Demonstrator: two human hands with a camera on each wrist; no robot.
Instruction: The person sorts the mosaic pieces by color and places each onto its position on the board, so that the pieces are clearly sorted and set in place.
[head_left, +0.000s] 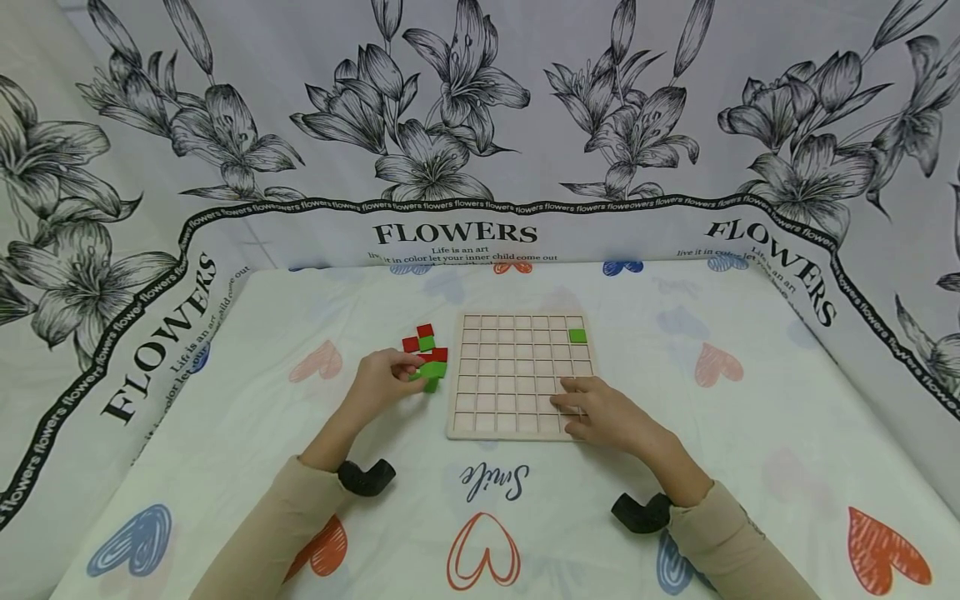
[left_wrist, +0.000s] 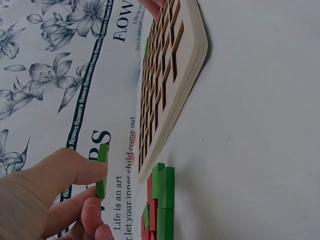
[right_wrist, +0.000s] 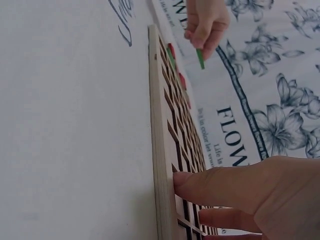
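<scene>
Between thumb and fingertips, my left hand (head_left: pixel 385 377) pinches a green square tile (left_wrist: pixel 102 171), held up above a small cluster of red and green tiles (left_wrist: pixel 165 187). That cluster lies on the cloth at the left side of a wooden grid board (head_left: pixel 452 417). My right hand (head_left: pixel 611 414) rests with spread, relaxed fingers on the lower right part of the board; its thumb (right_wrist: pixel 186 183) lies near the board's edge in the right wrist view. One green tile (head_left: pixel 577 336) sits in a cell near the board's upper right corner.
A white cloth with printed hearts (head_left: pixel 483 550) covers the table. Behind it and at both sides hangs a flower-printed curtain (head_left: pixel 465 108). Black wrist mounts (head_left: pixel 366 477) show at both sleeves.
</scene>
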